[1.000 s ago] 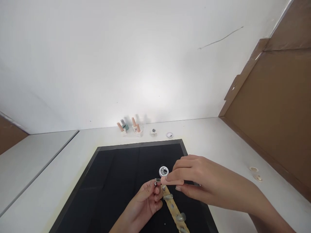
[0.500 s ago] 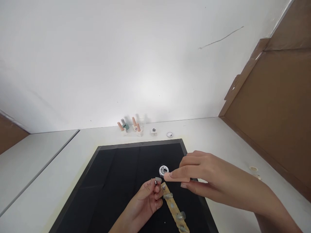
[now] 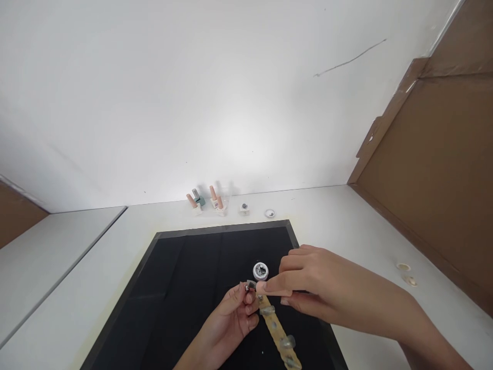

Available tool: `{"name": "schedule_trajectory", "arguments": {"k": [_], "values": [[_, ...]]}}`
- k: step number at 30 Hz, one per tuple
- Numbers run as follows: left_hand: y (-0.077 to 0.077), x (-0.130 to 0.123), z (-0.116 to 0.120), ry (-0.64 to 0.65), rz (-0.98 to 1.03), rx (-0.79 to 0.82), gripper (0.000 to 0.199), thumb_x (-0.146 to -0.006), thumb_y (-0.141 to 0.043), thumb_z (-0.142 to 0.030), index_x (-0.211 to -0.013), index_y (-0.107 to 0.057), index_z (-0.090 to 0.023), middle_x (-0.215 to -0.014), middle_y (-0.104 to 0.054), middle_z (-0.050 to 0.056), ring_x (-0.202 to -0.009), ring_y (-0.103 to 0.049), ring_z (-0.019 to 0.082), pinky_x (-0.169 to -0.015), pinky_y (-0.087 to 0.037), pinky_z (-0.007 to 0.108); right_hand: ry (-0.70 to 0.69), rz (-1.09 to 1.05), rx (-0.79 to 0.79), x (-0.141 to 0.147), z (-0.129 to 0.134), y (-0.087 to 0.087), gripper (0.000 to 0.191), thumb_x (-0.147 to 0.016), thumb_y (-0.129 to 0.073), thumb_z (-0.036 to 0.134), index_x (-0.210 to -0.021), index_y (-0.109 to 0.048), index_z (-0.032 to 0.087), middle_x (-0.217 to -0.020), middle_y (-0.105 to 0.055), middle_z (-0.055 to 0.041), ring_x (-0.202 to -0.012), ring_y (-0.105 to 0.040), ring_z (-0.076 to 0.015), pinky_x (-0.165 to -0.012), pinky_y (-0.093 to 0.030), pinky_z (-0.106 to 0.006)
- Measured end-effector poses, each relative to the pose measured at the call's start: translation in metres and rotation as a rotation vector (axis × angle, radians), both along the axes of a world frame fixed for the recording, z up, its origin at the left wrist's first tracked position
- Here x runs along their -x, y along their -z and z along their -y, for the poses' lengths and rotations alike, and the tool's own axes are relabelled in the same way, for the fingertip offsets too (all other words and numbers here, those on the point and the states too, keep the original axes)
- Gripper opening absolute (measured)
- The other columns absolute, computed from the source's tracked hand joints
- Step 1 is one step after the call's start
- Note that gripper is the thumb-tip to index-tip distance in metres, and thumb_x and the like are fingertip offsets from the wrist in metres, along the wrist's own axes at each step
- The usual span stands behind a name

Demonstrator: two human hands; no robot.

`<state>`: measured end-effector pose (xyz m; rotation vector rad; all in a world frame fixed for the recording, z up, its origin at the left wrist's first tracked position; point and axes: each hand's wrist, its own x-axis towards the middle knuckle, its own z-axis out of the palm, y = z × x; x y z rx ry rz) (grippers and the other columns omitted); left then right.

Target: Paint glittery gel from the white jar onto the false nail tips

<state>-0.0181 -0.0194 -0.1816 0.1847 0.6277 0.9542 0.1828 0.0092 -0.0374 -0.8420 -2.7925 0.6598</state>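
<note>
My left hand [image 3: 235, 313] pinches a small greyish nail tip [image 3: 251, 283] on a little metal holder, low in the centre of the view. My right hand [image 3: 308, 280] is closed around a peach stick-like tool [image 3: 273, 291], whose left end is right at the nail tip. Just above lies a round white pot [image 3: 261, 271] with dark and silvery contents. Below the hands, a tan wavy strip [image 3: 277, 331] carries several greyish nail tips and slants down to the right.
A black mat [image 3: 185, 277] lies on the white table [image 3: 115, 246]. Along the back stand several polish bottles [image 3: 195, 202], a small clear jar [image 3: 244, 208] and a round lid [image 3: 270, 213]. Small round pieces [image 3: 403, 267] lie far right, near a cardboard wall [image 3: 435, 169].
My right hand has moved left and slightly down with the peach tool, bringing its end to the nail tip. My left hand stays almost in place.
</note>
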Motion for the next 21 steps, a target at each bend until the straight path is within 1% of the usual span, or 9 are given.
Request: {"name": "schedule_trajectory", "arguments": {"k": [3, 6, 10, 13, 16, 21], "values": [[0.0000, 0.0003, -0.0001, 0.004, 0.001, -0.004, 0.032, -0.060, -0.083, -0.032, -0.062, -0.058, -0.012, -0.058, -0.045, -0.006, -0.049, -0.040, 0.002, -0.047, -0.030, 0.016, 0.011, 0.018, 0.002, -0.0011, 0.0000, -0.0002, 0.029, -0.090, -0.049, 0.011, -0.106, -0.064, 0.030, -0.074, -0.059, 0.0038, -0.068, -0.053, -0.0119, -0.066, -0.036, -0.026], [-0.0008, 0.0009, -0.0005, 0.013, 0.004, -0.013, 0.031, -0.061, -0.082, -0.032, -0.062, -0.058, -0.012, -0.057, -0.043, -0.006, -0.049, -0.039, 0.002, -0.047, -0.030, 0.016, 0.025, 0.021, -0.011, -0.0024, 0.0008, 0.0003, 0.026, -0.091, -0.048, 0.014, -0.104, -0.065, 0.029, -0.071, -0.057, 0.0031, -0.067, -0.052, -0.0127, -0.065, -0.036, -0.026], [-0.0014, 0.0020, -0.0012, 0.004, 0.023, -0.006, 0.030, -0.062, -0.082, -0.030, -0.061, -0.059, -0.011, -0.058, -0.047, -0.005, -0.049, -0.040, 0.003, -0.047, -0.031, 0.016, 0.042, 0.013, -0.024, -0.0041, 0.0031, -0.0006, 0.025, -0.092, -0.047, 0.015, -0.104, -0.064, 0.029, -0.074, -0.058, 0.0027, -0.068, -0.052, -0.0125, -0.069, -0.036, -0.027], [-0.0011, 0.0024, -0.0012, -0.008, 0.020, 0.006, 0.029, -0.061, -0.083, -0.030, -0.065, -0.062, -0.010, -0.058, -0.049, -0.005, -0.049, -0.040, 0.003, -0.047, -0.031, 0.016, 0.050, -0.008, -0.045, -0.0039, 0.0050, -0.0038, 0.023, -0.093, -0.046, 0.016, -0.103, -0.063, 0.027, -0.076, -0.059, 0.0022, -0.069, -0.052, -0.0124, -0.068, -0.036, -0.026], [-0.0009, 0.0019, -0.0007, -0.007, 0.012, 0.005, 0.030, -0.060, -0.083, -0.030, -0.068, -0.062, -0.011, -0.058, -0.048, -0.005, -0.049, -0.041, 0.003, -0.047, -0.030, 0.017, 0.028, -0.035, -0.057, -0.0017, 0.0058, -0.0059, 0.025, -0.093, -0.045, 0.015, -0.108, -0.062, 0.027, -0.079, -0.061, 0.0016, -0.070, -0.052, -0.0126, -0.068, -0.036, -0.027], [0.0003, 0.0008, -0.0003, 0.006, -0.007, -0.027, 0.031, -0.063, -0.081, -0.032, -0.062, -0.058, -0.011, -0.059, -0.047, -0.005, -0.050, -0.040, 0.003, -0.048, -0.030, 0.017, 0.004, -0.037, -0.064, 0.0024, 0.0039, -0.0022, 0.030, -0.094, -0.044, 0.015, -0.115, -0.060, 0.028, -0.079, -0.061, 0.0004, -0.070, -0.053, -0.0134, -0.068, -0.036, -0.027]]}}
